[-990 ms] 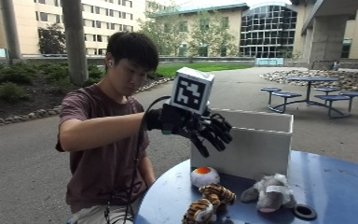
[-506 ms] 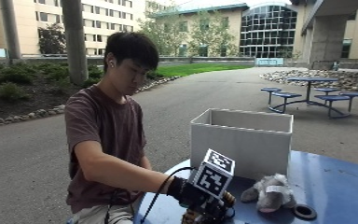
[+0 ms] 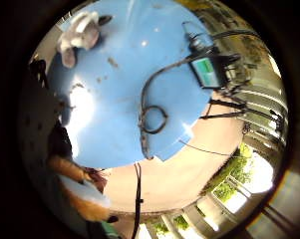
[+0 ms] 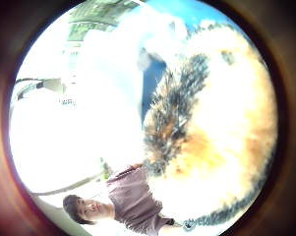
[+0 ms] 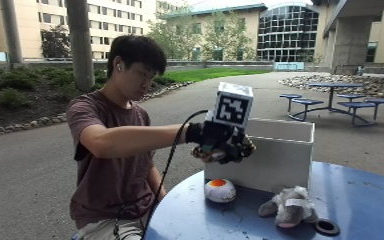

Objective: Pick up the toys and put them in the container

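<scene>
In the outside view my gloved right hand grips a striped orange tiger plush in the air, level with the rim of the white container at its near left corner. Its fur fills the thumb side palm view as the tiger plush and shows beside the palm as the tiger plush. A white ball toy with an orange spot lies on the blue table in front of the container. A grey plush lies to its right, seen also as the grey plush.
A black ring lies on the table close to the grey plush. A small device with a green screen sits at the table's edge. The person's bare hand is out of sight.
One second ago the hand hovered at the container holding nothing. Half a second ago it was down on the tiger plush on the table. Now it has lifted the plush up to the container's rim.
</scene>
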The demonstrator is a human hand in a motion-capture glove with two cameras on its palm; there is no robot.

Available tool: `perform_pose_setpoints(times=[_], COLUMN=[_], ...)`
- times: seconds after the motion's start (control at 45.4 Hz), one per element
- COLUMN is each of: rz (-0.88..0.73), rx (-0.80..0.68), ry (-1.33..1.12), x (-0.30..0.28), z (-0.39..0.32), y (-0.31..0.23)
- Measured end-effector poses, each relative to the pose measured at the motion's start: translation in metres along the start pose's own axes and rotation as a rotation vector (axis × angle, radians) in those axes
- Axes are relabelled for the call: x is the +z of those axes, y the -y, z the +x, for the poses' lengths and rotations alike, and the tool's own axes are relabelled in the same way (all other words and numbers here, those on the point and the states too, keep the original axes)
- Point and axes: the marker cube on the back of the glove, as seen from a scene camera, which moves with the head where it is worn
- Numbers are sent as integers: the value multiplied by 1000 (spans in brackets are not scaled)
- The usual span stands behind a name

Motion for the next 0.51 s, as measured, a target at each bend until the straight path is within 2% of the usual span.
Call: perform_pose_setpoints(times=[0.088,0.242,0.374,0.506], rz=[64,129,153,142], rx=[-67,-165,-237,-338], ry=[-77,-106,-235,-287], x=[-69,-146,-164,-154], z=[-33,-113,-205,-291], y=[-13,-19,-1,23])
